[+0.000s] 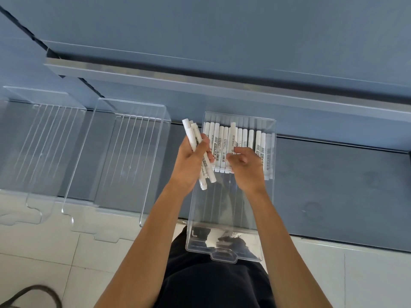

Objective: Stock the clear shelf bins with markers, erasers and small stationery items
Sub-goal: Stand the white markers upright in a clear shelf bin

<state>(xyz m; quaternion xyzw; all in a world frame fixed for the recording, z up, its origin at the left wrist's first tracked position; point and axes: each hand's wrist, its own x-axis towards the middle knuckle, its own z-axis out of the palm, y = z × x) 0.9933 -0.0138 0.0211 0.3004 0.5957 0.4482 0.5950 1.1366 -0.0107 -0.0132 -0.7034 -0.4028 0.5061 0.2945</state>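
A clear bin [224, 252] stands on the blue shelf, pulled partly over its front edge. A row of white markers [241, 138] lies side by side at its far end. My left hand [189, 165] grips a bundle of white markers [191, 135] just left of the bin's rim. My right hand [246, 167] is over the row, its fingertips pinching one marker [232, 136] that sits raised above the others.
Two clear bins stand to the left on the shelf, one in the middle [124, 165] and one at the far left [42, 152]. A clear shelf lip [155, 74] runs above. White floor tiles [44, 252] and a dark cable [29, 292] lie below.
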